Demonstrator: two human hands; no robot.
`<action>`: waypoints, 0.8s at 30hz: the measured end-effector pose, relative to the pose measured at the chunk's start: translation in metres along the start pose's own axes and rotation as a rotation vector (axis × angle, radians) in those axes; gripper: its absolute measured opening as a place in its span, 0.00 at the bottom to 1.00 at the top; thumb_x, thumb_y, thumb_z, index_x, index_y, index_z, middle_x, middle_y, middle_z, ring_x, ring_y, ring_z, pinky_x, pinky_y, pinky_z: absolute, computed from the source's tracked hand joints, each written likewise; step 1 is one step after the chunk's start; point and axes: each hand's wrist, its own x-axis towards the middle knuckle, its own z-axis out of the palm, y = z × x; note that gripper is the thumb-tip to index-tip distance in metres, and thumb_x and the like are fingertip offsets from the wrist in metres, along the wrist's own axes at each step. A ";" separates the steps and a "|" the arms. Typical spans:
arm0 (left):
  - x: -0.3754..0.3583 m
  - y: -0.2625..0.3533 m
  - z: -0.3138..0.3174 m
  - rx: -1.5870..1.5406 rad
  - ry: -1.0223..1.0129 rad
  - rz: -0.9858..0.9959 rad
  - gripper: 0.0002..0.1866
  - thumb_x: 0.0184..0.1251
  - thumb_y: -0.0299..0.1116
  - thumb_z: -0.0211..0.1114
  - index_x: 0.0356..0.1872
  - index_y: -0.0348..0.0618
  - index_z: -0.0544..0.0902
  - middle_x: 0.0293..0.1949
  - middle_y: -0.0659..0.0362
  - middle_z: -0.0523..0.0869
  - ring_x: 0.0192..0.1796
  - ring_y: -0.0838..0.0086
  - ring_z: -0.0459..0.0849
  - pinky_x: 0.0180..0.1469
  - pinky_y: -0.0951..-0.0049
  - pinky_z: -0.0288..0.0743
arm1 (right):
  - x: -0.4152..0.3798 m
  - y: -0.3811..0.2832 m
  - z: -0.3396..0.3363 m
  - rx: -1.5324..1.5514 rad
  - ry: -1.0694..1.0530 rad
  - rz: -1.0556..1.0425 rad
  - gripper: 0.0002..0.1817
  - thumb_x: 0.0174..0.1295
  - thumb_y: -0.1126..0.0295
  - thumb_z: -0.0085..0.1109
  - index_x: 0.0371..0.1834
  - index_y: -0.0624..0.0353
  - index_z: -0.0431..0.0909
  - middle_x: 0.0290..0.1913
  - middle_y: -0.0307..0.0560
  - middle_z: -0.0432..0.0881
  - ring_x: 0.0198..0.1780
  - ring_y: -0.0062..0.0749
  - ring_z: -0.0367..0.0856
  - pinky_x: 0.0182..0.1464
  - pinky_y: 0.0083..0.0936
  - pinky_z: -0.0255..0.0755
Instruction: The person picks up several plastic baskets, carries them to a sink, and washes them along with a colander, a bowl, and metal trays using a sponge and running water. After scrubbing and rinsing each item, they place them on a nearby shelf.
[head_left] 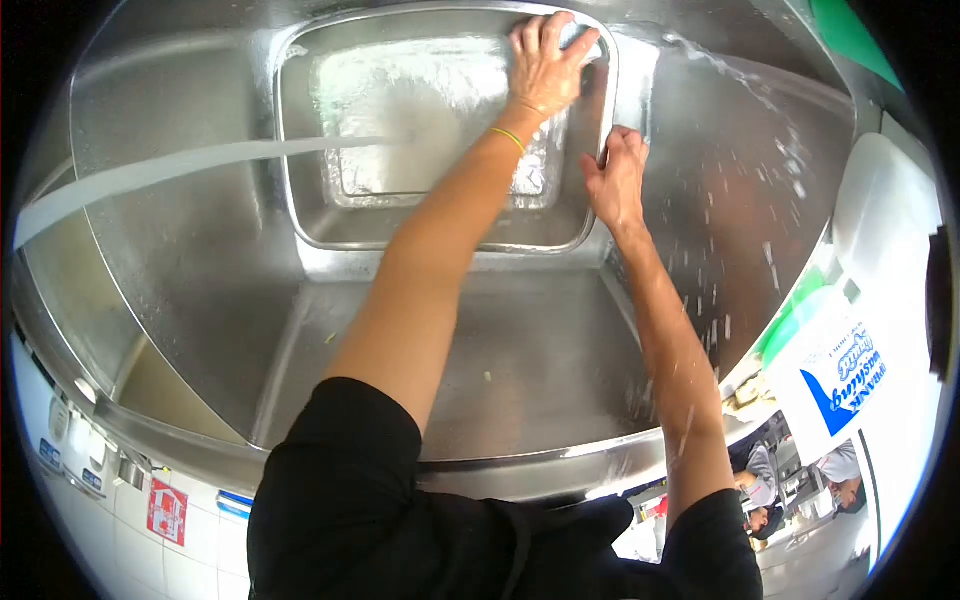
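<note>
A deep rectangular metal pan (pixel 400 226) leans in the sink, its inside facing me, wet and shiny. My left hand (pixel 548 72), with a yellow band (pixel 510 137) at its wrist, presses into the pan's upper right corner. Its fingers are bent over something pale bluish, mostly hidden, which I cannot make out. Lower down, my right hand (pixel 618 180) is closed around the pan's right rim. From the left, a stream of water (pixel 200 155) runs into the middle of the pan.
The steel sink (pixel 480 350) surrounds the pan, with small scraps on its bottom. Water drops streak its right wall. A white container with blue print (pixel 835 375) stands beyond the right edge. Other people (pixel 760 480) are at lower right; a red sign (pixel 167 512) hangs lower left.
</note>
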 end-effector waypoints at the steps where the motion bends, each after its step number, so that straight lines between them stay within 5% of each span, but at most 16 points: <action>1: 0.004 -0.007 -0.004 0.031 0.105 0.085 0.17 0.62 0.36 0.59 0.53 0.59 0.78 0.61 0.54 0.68 0.58 0.57 0.66 0.58 0.50 0.59 | -0.004 0.002 -0.003 -0.020 0.014 -0.031 0.18 0.47 0.76 0.60 0.43 0.72 0.72 0.49 0.61 0.70 0.51 0.54 0.66 0.55 0.40 0.61; 5: 0.013 -0.044 -0.032 0.373 0.035 0.320 0.31 0.53 0.31 0.58 0.62 0.68 0.72 0.62 0.59 0.68 0.57 0.62 0.66 0.56 0.50 0.60 | -0.013 -0.011 -0.020 0.147 0.044 0.055 0.20 0.48 0.75 0.61 0.46 0.67 0.75 0.51 0.55 0.67 0.53 0.48 0.64 0.59 0.36 0.59; 7: 0.005 -0.076 -0.062 0.631 -0.219 0.354 0.32 0.54 0.29 0.57 0.63 0.70 0.70 0.64 0.58 0.66 0.60 0.59 0.64 0.57 0.51 0.60 | -0.019 -0.009 -0.024 0.213 0.122 0.098 0.18 0.47 0.77 0.59 0.45 0.65 0.77 0.51 0.52 0.66 0.54 0.44 0.65 0.60 0.33 0.59; 9: -0.009 -0.132 -0.106 0.498 -0.299 0.312 0.31 0.55 0.34 0.59 0.64 0.66 0.69 0.68 0.57 0.62 0.63 0.54 0.62 0.57 0.50 0.61 | -0.024 -0.006 -0.035 0.402 0.180 0.168 0.17 0.47 0.77 0.56 0.43 0.63 0.79 0.51 0.51 0.67 0.56 0.42 0.65 0.59 0.32 0.61; 12: -0.030 -0.156 -0.149 0.867 -0.190 0.292 0.27 0.55 0.39 0.61 0.60 0.58 0.74 0.64 0.52 0.69 0.62 0.53 0.67 0.57 0.48 0.61 | -0.027 -0.018 -0.044 0.462 0.229 0.177 0.16 0.45 0.76 0.55 0.41 0.61 0.80 0.51 0.53 0.68 0.56 0.45 0.65 0.59 0.33 0.61; 14: -0.042 -0.149 -0.153 0.198 -0.052 -0.056 0.29 0.47 0.22 0.66 0.54 0.37 0.69 0.56 0.39 0.65 0.53 0.46 0.71 0.57 0.57 0.66 | -0.027 -0.030 -0.043 0.428 0.261 0.130 0.16 0.44 0.77 0.55 0.40 0.64 0.79 0.51 0.53 0.68 0.55 0.45 0.67 0.58 0.33 0.62; 15: -0.052 -0.144 -0.146 0.117 -0.008 -0.303 0.27 0.50 0.25 0.65 0.55 0.41 0.71 0.59 0.38 0.63 0.55 0.46 0.70 0.57 0.55 0.66 | -0.030 -0.040 -0.043 0.435 0.244 0.132 0.16 0.44 0.77 0.55 0.40 0.64 0.79 0.51 0.53 0.68 0.55 0.45 0.67 0.58 0.33 0.62; 20: -0.132 -0.103 -0.144 0.378 -0.044 -0.440 0.25 0.57 0.31 0.60 0.57 0.39 0.68 0.57 0.37 0.63 0.55 0.43 0.68 0.55 0.49 0.64 | -0.032 -0.064 -0.059 0.410 0.305 0.065 0.13 0.42 0.79 0.54 0.34 0.68 0.78 0.52 0.53 0.68 0.55 0.46 0.69 0.58 0.33 0.62; 22: -0.159 -0.079 -0.145 0.282 -0.126 -0.841 0.26 0.60 0.35 0.58 0.58 0.37 0.65 0.54 0.37 0.65 0.54 0.44 0.68 0.54 0.49 0.63 | -0.036 -0.075 -0.065 0.468 0.283 0.108 0.09 0.41 0.80 0.54 0.29 0.68 0.76 0.54 0.53 0.67 0.55 0.47 0.69 0.58 0.34 0.63; 24: -0.166 -0.057 -0.146 0.235 -0.174 -0.952 0.26 0.61 0.37 0.57 0.58 0.37 0.64 0.53 0.38 0.65 0.54 0.43 0.68 0.54 0.49 0.63 | -0.036 -0.082 -0.069 0.394 0.337 -0.048 0.05 0.40 0.81 0.55 0.23 0.67 0.71 0.55 0.53 0.66 0.54 0.49 0.68 0.57 0.35 0.63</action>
